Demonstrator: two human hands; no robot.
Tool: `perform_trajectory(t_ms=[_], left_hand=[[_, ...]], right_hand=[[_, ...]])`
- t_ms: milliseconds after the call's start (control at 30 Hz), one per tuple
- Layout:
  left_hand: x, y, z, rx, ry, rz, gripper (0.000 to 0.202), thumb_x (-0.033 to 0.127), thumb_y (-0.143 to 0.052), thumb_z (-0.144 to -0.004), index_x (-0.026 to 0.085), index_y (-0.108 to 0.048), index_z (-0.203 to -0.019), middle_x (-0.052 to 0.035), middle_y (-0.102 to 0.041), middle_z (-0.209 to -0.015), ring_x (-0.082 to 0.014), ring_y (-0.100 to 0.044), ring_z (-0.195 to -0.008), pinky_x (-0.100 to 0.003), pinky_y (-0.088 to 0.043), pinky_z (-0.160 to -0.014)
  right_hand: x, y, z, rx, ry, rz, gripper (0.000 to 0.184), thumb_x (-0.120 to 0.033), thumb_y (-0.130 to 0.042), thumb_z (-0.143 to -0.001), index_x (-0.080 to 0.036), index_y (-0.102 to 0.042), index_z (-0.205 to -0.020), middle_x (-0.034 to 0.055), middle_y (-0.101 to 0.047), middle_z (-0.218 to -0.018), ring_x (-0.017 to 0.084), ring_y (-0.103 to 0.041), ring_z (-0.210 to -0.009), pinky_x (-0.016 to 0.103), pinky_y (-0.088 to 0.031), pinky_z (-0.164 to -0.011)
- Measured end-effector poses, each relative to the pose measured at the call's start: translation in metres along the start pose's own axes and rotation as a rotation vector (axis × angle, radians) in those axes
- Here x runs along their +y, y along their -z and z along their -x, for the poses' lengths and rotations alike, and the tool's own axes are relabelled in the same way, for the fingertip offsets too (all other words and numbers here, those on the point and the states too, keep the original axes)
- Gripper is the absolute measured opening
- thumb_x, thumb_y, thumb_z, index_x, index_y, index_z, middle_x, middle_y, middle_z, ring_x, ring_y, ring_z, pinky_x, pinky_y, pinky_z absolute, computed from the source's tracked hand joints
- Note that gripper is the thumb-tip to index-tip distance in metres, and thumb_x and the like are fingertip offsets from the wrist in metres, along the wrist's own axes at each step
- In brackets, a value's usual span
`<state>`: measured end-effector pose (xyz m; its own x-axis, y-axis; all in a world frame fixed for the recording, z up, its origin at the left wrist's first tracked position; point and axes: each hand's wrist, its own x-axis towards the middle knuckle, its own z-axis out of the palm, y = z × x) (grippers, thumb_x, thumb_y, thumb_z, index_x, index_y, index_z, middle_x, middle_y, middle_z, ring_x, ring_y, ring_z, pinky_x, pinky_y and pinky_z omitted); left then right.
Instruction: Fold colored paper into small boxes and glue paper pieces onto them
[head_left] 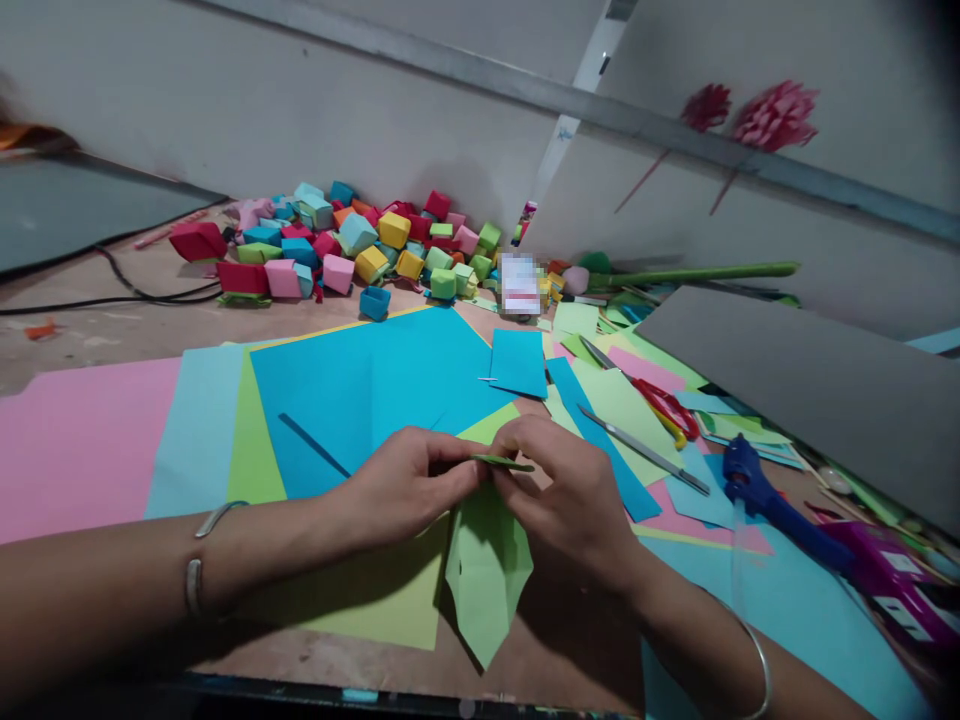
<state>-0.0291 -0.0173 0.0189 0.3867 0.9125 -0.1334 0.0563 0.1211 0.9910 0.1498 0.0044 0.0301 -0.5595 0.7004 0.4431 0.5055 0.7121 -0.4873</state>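
Note:
A folded light green paper hangs between my hands, its pointed end toward the table's front edge. My left hand pinches its top edge between thumb and fingers. From the other side my right hand grips the same edge, fingers curled. The darker green fold at the top sticks out a little between the two hands. Under my left wrist lie a large blue sheet and a yellow-green sheet. A small blue paper square lies just beyond my hands.
Small folded paper boxes in several colours are heaped by the wall. On the right lie red-handled scissors, a slim metal blade, a blue glue gun and paper scraps. A grey board leans behind them. Pink sheets cover the left.

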Motion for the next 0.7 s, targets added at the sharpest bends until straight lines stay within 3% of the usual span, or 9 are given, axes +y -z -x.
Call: perform_trajectory(t_ms=[167,367,533,700], left_hand=[[-0.0001,-0.0018,-0.0003,0.028,0.038,-0.052,0.030,0.031,-0.050,-0.085,0.013,-0.073,-0.077,0.0013,-0.058,-0.063,-0.0105,-0.045,-0.058,-0.018,-0.034,-0.052],[-0.0011,-0.0016,0.0001,0.034,0.036,-0.080,0.033,0.035,-0.047,-0.085,0.013,-0.063,-0.066,0.0019,-0.048,-0.060,-0.0104,-0.038,-0.057,-0.018,-0.031,-0.048],[-0.0025,-0.0031,0.0020,0.024,0.011,-0.133,0.032,0.034,-0.045,-0.085,0.014,-0.065,-0.071,0.0026,-0.046,-0.060,-0.0108,-0.036,-0.057,-0.020,-0.029,-0.050],[-0.0017,-0.0028,0.0051,0.080,-0.062,-0.347,0.033,0.027,-0.044,-0.085,0.014,-0.074,-0.084,0.0012,-0.056,-0.067,-0.0118,-0.040,-0.061,-0.021,-0.030,-0.054]], right_hand=[[0.0004,-0.0014,-0.0004,-0.032,0.061,0.013,0.015,-0.005,-0.053,-0.081,-0.018,-0.054,-0.074,0.0020,-0.058,-0.071,0.015,-0.050,-0.068,0.028,-0.035,-0.060],[0.0011,0.0019,-0.0009,-0.098,0.040,0.005,0.011,-0.008,-0.056,-0.080,-0.019,-0.058,-0.080,0.0030,-0.064,-0.077,0.017,-0.056,-0.073,0.028,-0.038,-0.062],[0.0029,0.0029,-0.0013,-0.095,-0.025,0.014,0.010,-0.012,-0.057,-0.083,-0.018,-0.062,-0.078,0.0031,-0.066,-0.074,0.016,-0.058,-0.069,0.028,-0.040,-0.061],[0.0017,0.0015,-0.0009,-0.039,-0.041,0.007,0.012,-0.013,-0.058,-0.083,-0.020,-0.062,-0.074,0.0014,-0.064,-0.068,0.015,-0.055,-0.063,0.027,-0.039,-0.058]])
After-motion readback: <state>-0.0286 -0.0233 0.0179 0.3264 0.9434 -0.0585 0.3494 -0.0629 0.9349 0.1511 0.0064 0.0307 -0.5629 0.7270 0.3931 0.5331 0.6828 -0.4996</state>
